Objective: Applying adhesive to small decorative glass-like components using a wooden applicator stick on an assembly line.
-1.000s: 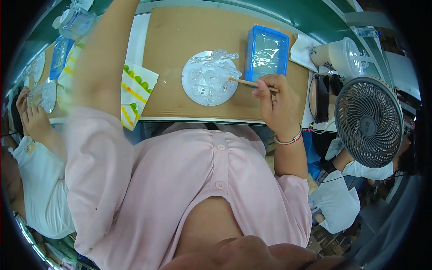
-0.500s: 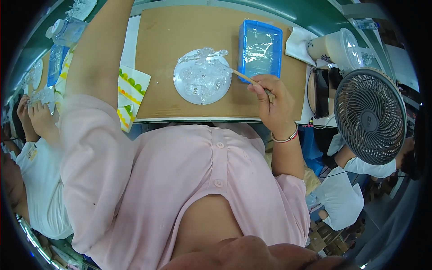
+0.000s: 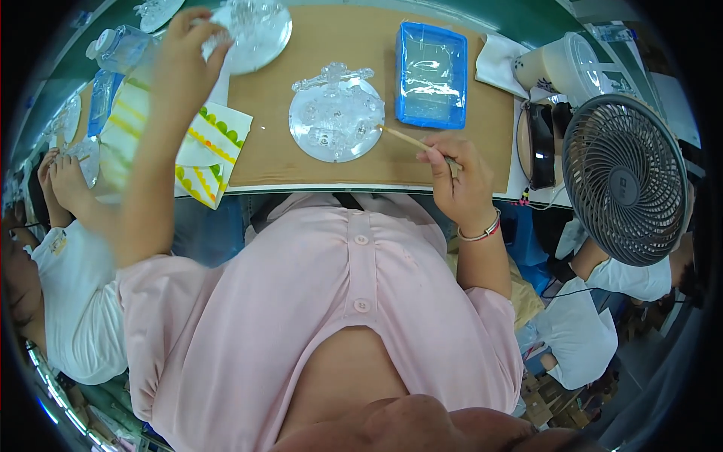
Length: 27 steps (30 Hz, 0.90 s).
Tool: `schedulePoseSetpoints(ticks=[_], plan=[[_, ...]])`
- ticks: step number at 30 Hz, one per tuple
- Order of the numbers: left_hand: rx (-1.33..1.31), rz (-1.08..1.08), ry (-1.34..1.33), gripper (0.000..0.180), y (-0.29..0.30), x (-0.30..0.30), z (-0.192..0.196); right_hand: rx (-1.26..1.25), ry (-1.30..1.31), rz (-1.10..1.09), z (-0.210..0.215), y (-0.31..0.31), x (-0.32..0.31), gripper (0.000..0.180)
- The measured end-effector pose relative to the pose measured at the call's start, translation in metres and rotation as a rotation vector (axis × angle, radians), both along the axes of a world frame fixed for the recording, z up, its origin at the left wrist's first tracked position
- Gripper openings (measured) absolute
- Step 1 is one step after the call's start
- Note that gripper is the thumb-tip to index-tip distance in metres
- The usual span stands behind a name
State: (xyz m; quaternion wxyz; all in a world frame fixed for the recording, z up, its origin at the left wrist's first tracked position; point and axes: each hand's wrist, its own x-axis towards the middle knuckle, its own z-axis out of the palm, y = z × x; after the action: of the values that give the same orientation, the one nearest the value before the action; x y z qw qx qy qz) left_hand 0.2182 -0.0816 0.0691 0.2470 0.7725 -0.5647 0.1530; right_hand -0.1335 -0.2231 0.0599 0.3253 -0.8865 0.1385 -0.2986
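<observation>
My right hand (image 3: 459,169) is closed around a thin wooden stick (image 3: 407,138). The stick's tip meets the right rim of a round whitish plate (image 3: 305,139), on which lie several clear, glassy pieces (image 3: 331,113). Up at the left, my left hand (image 3: 192,53), somewhat blurred, has its fingers closed at the near-left edge of a second round plate (image 3: 275,49). That plate bears clear pieces (image 3: 252,16) too, and its top is cut off by the picture's edge.
A blue tray (image 3: 429,120) with clear contents lies right of the plate on the brown board (image 3: 256,166). Farther right are a lidded cup (image 3: 546,71), a dark case (image 3: 541,143) and a black fan (image 3: 625,181). Patterned paper (image 3: 218,147) and a co-worker's hands (image 3: 68,181) are leftward.
My left hand has come back into view from the top, with the second plate at its fingers. The right hand with the stick has barely moved.
</observation>
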Motion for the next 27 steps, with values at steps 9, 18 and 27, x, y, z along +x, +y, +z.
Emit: schedulePoseSetpoints(ticks=[9, 18, 27], plan=[[-0.105, 0.058, -0.054, 0.046, 0.029, -0.084, -0.01, -0.158, 0.006, 0.033, 0.001, 0.021, -0.001, 0.009], [0.018, -0.147, 0.336, 0.023, -0.004, -0.105, -0.027, -0.044, -0.014, -0.099, -0.006, 0.029, 0.0, 0.008], [-0.153, -0.065, 0.274, 0.016, 0.008, -0.117, -0.034, -0.1, -0.029, 0.03, -0.004, 0.034, -0.005, 0.007]])
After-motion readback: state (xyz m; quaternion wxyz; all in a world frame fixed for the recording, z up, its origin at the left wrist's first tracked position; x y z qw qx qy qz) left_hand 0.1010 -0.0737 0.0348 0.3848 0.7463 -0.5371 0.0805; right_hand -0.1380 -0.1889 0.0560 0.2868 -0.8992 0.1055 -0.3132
